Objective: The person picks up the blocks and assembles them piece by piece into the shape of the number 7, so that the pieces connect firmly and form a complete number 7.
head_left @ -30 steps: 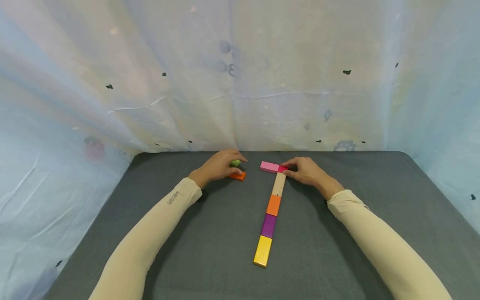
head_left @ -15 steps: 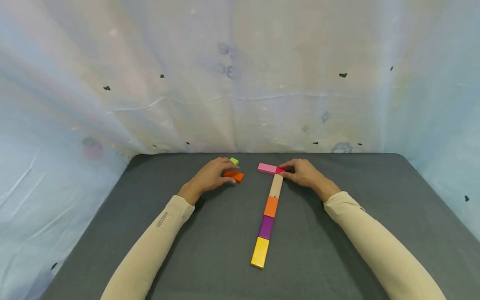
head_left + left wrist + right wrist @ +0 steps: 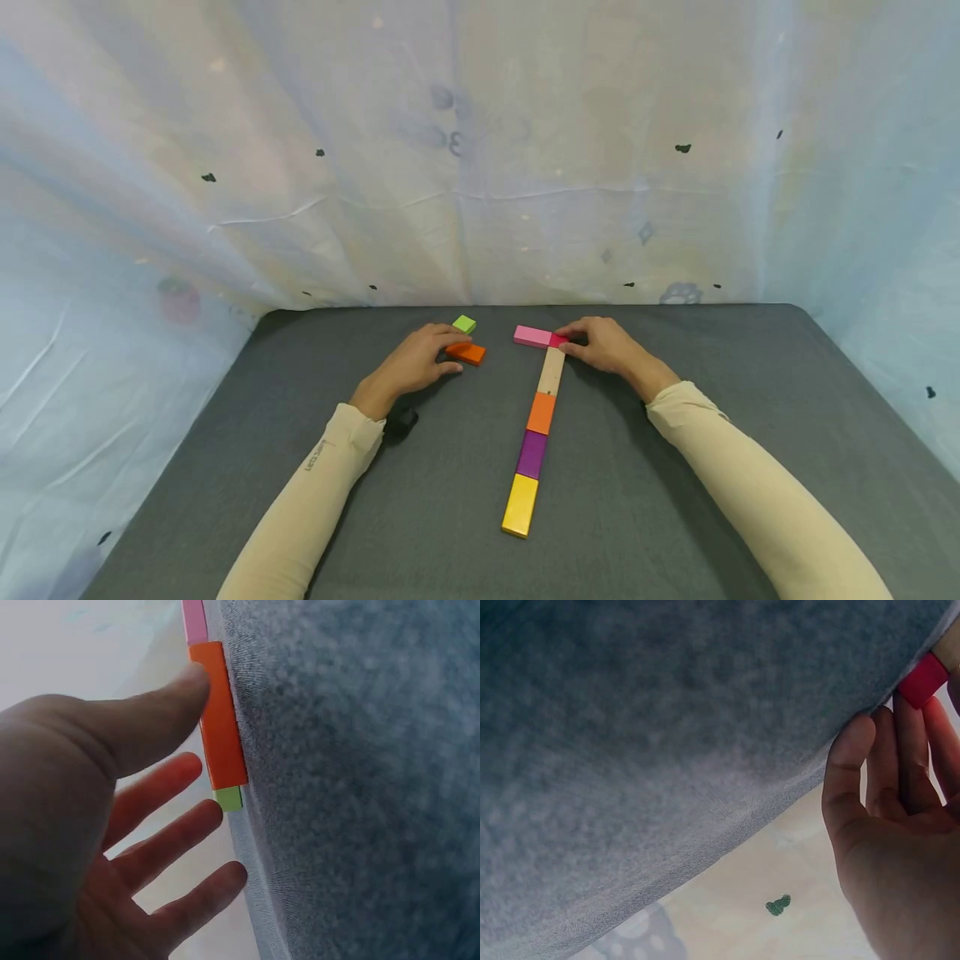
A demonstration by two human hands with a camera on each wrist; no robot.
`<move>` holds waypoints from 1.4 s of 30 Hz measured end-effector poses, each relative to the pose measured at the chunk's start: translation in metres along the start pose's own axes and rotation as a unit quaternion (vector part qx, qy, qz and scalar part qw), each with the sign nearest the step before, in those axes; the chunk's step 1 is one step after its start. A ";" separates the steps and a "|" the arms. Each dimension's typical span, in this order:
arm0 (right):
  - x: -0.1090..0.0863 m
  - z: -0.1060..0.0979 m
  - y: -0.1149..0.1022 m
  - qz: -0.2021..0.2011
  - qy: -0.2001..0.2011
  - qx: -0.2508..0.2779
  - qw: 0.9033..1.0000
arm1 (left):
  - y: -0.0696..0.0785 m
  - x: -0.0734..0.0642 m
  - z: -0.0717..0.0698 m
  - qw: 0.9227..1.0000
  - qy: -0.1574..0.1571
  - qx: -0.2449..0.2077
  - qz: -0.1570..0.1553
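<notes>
My left hand point(image 3: 408, 364) hovers beside a loose orange block point(image 3: 468, 354), its fingers spread and nothing held; in the left wrist view the thumb overlaps that block's edge. A lime green block point(image 3: 464, 324) lies just behind the orange one. Thumb and fingers of my right hand point(image 3: 609, 346) pinch a red block point(image 3: 556, 340), partly hidden by the fingertips. The red block meets a pink block point(image 3: 532, 336) on its left. From it a row runs toward me: a plain wooden block point(image 3: 551, 371), an orange one point(image 3: 541, 412), a purple one point(image 3: 532, 454) and a yellow one point(image 3: 520, 505).
A dark grey cloth-covered table point(image 3: 637, 517) carries all the blocks. Pale patterned sheeting point(image 3: 480, 167) rises behind its far edge and at both sides. A black wrist strap piece point(image 3: 401, 422) shows under the left wrist.
My left hand has drawn back toward me and left, uncovering more of the green and orange blocks. The right hand stays at the red block. The camera view has shifted slightly.
</notes>
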State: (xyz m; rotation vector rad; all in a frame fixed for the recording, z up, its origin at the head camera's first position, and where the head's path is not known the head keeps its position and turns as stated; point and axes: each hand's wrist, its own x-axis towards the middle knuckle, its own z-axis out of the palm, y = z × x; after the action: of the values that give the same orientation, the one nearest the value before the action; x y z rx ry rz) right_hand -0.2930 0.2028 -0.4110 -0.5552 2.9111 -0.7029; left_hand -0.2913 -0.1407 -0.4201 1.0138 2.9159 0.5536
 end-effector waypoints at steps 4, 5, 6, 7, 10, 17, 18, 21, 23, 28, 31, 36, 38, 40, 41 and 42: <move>0.001 0.001 -0.001 0.003 0.003 0.003 1.000 | 0.000 -0.001 -0.002 1.000 -0.013 0.003 -0.006; 0.001 0.001 -0.002 0.004 0.003 0.004 1.000 | 0.000 -0.002 -0.002 1.000 -0.015 0.004 -0.008; 0.002 0.001 -0.002 0.001 0.003 0.003 1.000 | 0.000 -0.003 -0.002 1.000 -0.016 0.004 -0.008; 0.002 0.001 -0.002 0.003 0.002 0.004 1.000 | 0.000 -0.003 -0.003 1.000 -0.017 0.001 -0.009; 0.002 0.002 -0.002 0.002 0.000 0.004 1.000 | 0.001 -0.003 -0.003 1.000 -0.018 -0.005 -0.009; 0.002 0.000 0.001 -0.008 0.002 0.001 1.000 | 0.003 0.000 -0.003 0.999 -0.030 -0.005 -0.015; 0.002 0.000 0.001 -0.008 0.001 0.000 1.000 | 0.004 0.001 -0.003 0.999 -0.032 -0.005 -0.015; 0.001 0.000 0.002 -0.007 -0.003 0.003 1.000 | 0.005 0.002 -0.004 0.999 -0.040 -0.008 -0.019; 0.001 0.000 0.002 -0.007 -0.005 0.004 1.000 | 0.005 0.002 -0.004 0.999 -0.043 -0.009 -0.019; -0.001 -0.003 0.002 -0.008 -0.005 0.004 1.000 | 0.006 0.006 -0.004 0.999 -0.048 0.004 -0.009; -0.002 -0.004 0.002 -0.007 -0.007 0.005 1.000 | 0.006 0.009 -0.004 0.998 -0.054 0.013 -0.002; -0.003 -0.003 0.002 -0.005 -0.008 0.006 1.000 | 0.007 0.014 -0.006 0.998 -0.061 0.012 0.014; -0.003 -0.002 0.002 -0.003 -0.007 0.007 1.000 | 0.007 0.015 -0.008 0.998 -0.061 0.007 0.017; -0.002 -0.001 0.002 -0.003 -0.006 0.006 1.000 | 0.007 0.016 -0.009 0.998 -0.059 0.003 0.016; -0.002 -0.001 0.002 -0.003 -0.006 0.007 1.000 | 0.007 0.016 -0.010 0.998 -0.057 0.002 0.016; -0.002 -0.001 0.002 -0.003 -0.005 0.007 1.000 | 0.007 0.016 -0.011 0.998 -0.055 -0.001 0.016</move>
State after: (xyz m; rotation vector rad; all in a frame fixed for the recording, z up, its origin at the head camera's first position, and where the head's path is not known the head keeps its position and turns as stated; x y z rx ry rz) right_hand -0.2921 0.2056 -0.4107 -0.5645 2.8939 -0.7190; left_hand -0.3009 -0.1297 -0.4059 1.0561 2.8082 0.4840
